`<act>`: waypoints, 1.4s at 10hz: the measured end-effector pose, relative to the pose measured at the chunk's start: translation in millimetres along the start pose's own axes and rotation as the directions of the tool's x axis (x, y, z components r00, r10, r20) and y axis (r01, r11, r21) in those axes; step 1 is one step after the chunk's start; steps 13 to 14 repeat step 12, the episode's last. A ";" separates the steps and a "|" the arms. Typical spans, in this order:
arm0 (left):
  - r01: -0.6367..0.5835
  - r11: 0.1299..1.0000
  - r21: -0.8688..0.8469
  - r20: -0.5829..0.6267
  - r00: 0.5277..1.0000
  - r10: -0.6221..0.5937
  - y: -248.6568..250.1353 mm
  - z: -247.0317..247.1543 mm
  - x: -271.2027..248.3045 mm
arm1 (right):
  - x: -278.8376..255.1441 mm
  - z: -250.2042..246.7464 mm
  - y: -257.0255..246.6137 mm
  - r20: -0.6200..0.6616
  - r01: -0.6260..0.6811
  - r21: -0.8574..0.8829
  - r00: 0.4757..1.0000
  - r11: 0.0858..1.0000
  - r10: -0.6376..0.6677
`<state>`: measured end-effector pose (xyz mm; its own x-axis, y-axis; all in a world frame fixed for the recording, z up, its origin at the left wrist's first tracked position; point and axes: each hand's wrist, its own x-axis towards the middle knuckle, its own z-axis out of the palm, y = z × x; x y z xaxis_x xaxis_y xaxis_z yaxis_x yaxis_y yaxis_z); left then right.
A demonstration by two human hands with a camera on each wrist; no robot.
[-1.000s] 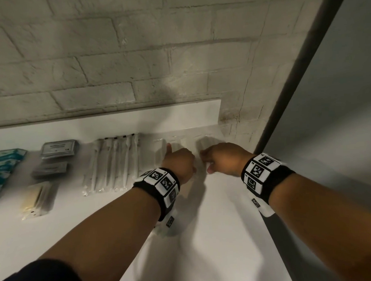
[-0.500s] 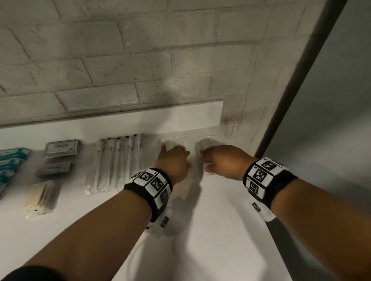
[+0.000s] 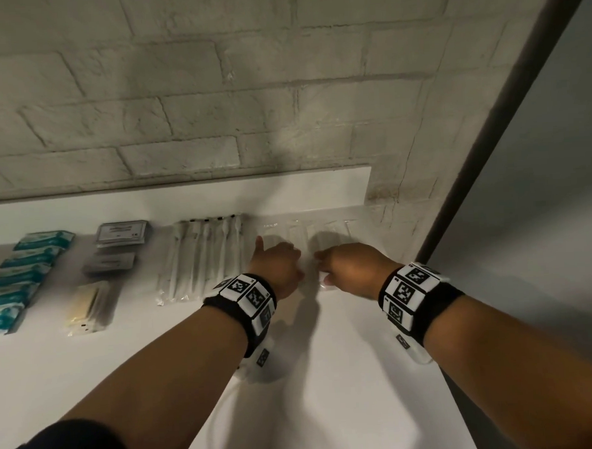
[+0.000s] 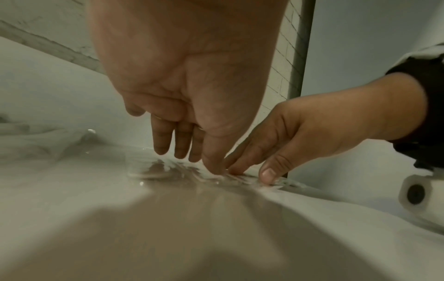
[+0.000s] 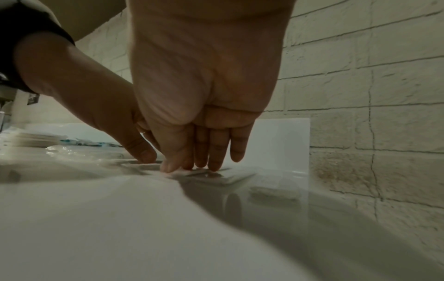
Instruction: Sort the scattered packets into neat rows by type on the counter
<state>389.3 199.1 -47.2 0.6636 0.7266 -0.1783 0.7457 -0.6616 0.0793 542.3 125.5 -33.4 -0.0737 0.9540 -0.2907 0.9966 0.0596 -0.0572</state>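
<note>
Several clear flat packets [image 3: 308, 229] lie side by side at the back right of the white counter [image 3: 328, 375], close to the wall. My left hand [image 3: 276, 262] and right hand [image 3: 350, 266] are both on them, nearly touching each other. In the left wrist view the left hand's fingers [image 4: 182, 150] point straight down onto a clear packet [image 4: 153, 171], while the right hand [image 4: 276, 152] presses its fingertips beside them. In the right wrist view the right hand's fingers [image 5: 209, 157] press flat on a packet [image 5: 223, 178]. Neither hand grips anything.
Sorted rows lie to the left: long white packets [image 3: 201, 255], grey sachets [image 3: 119, 245], a beige packet [image 3: 88, 308] and teal packets [image 3: 22, 273]. A brick wall [image 3: 282, 106] stands behind, and the counter's right edge [image 3: 440, 381] drops off by a grey panel.
Both hands stay on the clear packets. The left hand has slid a little left and its fingers lie flatter; the right hand has barely moved.
</note>
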 end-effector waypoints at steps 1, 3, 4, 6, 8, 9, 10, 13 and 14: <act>0.053 0.998 -0.013 -0.039 0.998 -0.054 -11.5 1.4 -7.2 | -0.5 -4.0 -8.2 -0.049 0.040 0.013 0.998 0.999 -0.039; 0.101 0.995 -0.020 0.062 0.993 -0.099 -20.3 4.8 -14.9 | 18.1 -6.5 -24.2 0.027 -0.002 0.003 1.000 1.000 0.002; 0.102 0.994 -0.046 0.044 0.994 -0.100 -19.5 5.4 -15.3 | 22.2 -7.6 -26.5 0.026 -0.003 0.006 1.000 1.000 0.003; 0.114 0.991 -0.071 0.028 0.993 -0.112 -19.4 6.8 -15.0 | 24.7 -8.2 -23.8 0.015 0.022 -0.021 1.000 1.000 -0.021; 0.113 0.991 -0.071 0.023 0.993 -0.112 -19.8 6.4 -14.0 | 24.9 -10.5 -21.5 0.007 0.030 -0.013 1.000 0.999 -0.030; 0.098 0.992 -0.084 0.019 0.995 -0.096 -20.4 1.6 -19.0 | 13.6 -13.4 -23.4 -0.043 0.024 0.015 0.999 1.000 -0.023; 0.069 0.988 -0.140 -0.069 0.994 -0.080 -24.2 -2.4 -34.1 | -11.2 -17.8 -26.9 -0.140 0.018 0.083 0.990 0.996 -0.006; -0.004 0.958 -0.286 -0.210 0.976 -0.059 -36.7 -10.9 -128.7 | -95.2 -8.7 -46.5 -0.029 -0.014 0.377 0.999 0.926 0.027; -0.004 0.958 -0.286 -0.210 0.976 -0.059 -36.7 -10.9 -128.7 | -95.2 -8.7 -46.5 -0.029 -0.014 0.377 0.999 0.926 0.027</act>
